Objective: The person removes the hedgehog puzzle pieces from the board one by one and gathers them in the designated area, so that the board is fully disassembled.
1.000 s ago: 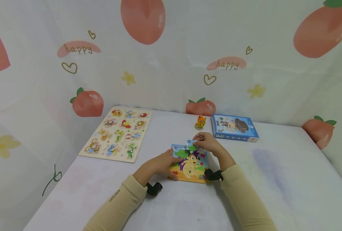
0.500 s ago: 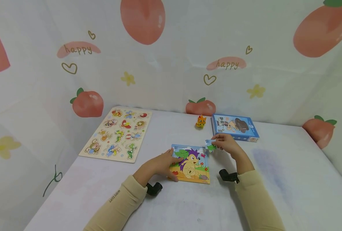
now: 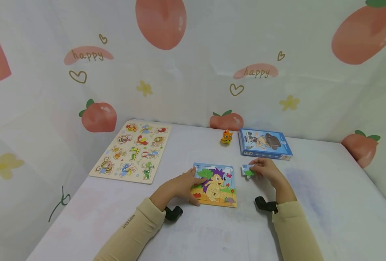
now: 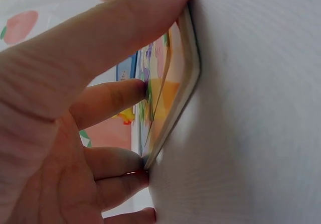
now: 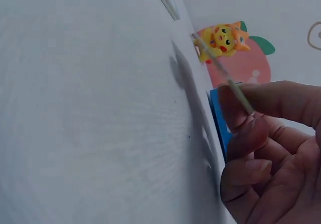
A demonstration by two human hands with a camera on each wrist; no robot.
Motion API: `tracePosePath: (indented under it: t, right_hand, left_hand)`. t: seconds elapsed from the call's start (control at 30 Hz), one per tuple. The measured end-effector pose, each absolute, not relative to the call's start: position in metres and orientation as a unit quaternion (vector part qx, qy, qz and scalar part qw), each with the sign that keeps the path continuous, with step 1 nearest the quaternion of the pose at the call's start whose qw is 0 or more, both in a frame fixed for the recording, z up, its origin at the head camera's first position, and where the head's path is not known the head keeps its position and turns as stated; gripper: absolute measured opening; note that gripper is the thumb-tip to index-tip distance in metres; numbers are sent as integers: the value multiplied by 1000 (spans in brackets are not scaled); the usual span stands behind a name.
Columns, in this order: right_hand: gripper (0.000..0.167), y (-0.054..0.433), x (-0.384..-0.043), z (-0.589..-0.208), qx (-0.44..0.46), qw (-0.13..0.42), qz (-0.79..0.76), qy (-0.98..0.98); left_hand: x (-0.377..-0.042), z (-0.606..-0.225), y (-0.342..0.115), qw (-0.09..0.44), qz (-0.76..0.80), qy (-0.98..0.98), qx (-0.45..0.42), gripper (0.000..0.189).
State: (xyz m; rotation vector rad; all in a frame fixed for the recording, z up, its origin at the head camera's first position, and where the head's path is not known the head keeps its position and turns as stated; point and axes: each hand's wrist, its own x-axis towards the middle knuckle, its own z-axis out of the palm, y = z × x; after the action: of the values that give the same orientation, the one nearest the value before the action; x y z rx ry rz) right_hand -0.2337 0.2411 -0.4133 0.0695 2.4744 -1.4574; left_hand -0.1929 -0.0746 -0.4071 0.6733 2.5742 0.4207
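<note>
A jigsaw puzzle board (image 3: 217, 199) with a purple-haired hedgehog lies on the table in the head view. My left hand (image 3: 179, 186) rests on its left side, index finger on the picture, thumb at the near left corner. The left wrist view shows fairly straight fingers (image 4: 113, 101) touching the board's surface and edge. To the right of the board, my right hand (image 3: 270, 173) pinches a blue and green puzzle piece (image 3: 246, 170) between thumb and fingers. Edge-on in the right wrist view, that puzzle piece (image 5: 220, 68) stands tilted, apart from the table.
A wooden insect peg puzzle (image 3: 131, 154) lies at the back left. An orange and yellow figurine (image 3: 226, 137) stands behind the board. Right of it lies a blue box (image 3: 264, 144). A patterned cloth backdrop (image 3: 186, 79) rises behind the white table (image 3: 212, 235).
My right hand has carried the puzzle piece from the board's top edge rightward, then slightly nearer to me. My left hand has stayed on the board.
</note>
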Motion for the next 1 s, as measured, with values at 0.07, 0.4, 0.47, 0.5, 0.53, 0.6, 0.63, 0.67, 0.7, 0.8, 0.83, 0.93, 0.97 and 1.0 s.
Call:
tracePosePath:
  t: [0.07, 0.4, 0.47, 0.5, 0.53, 0.6, 0.63, 0.67, 0.7, 0.8, 0.83, 0.93, 0.97, 1.0]
  right_hand:
    - [31, 241, -233, -415, 29, 136, -498, 856]
    - [29, 241, -233, -420, 45, 134, -484, 864]
    - [29, 241, -233, -421, 42, 125, -471, 872]
    - [29, 240, -233, -422, 41, 120, -464, 877]
    - [28, 240, -234, -423, 41, 114, -456, 882]
    - [28, 239, -234, -425, 40, 103, -442, 890]
    - [28, 239, -234, -426, 39, 98, -436, 894]
    - [27, 239, -234, -427, 39, 95, -433, 896]
    - [27, 239, -235, -428, 40, 93, -431, 897]
    - [26, 238, -235, -430, 38, 88, -424, 900]
    - [26, 238, -235, -430, 37, 87, -422, 902]
    - [25, 238, -233, -431, 34, 81, -414, 906]
    - [25, 238, -233, -432, 34, 79, -412, 907]
    - [25, 238, -232, -432, 33, 78, -411, 908]
  left_hand:
    - [-193, -407, -75, 222, 154, 931, 244, 82]
    - [-195, -410, -79, 226, 172, 924, 256, 81]
    - [-196, -411, -80, 227, 177, 923, 254, 81]
    - [-197, -411, -80, 228, 180, 923, 253, 81]
    - [-197, -411, -81, 230, 182, 922, 252, 81]
    - [-198, -411, -81, 231, 185, 922, 250, 81]
    - [-198, -411, -81, 232, 185, 922, 250, 82]
    - [-198, -412, -81, 232, 185, 922, 250, 82]
    - [-198, -412, -81, 232, 185, 922, 250, 82]
    - [-198, -413, -81, 233, 185, 921, 253, 82]
    - [-198, -413, -81, 233, 184, 921, 254, 82]
    - [-198, -413, -80, 234, 183, 920, 255, 81]
    - [-197, -412, -80, 235, 182, 920, 255, 81]
    - [-197, -412, -80, 235, 181, 921, 254, 81]
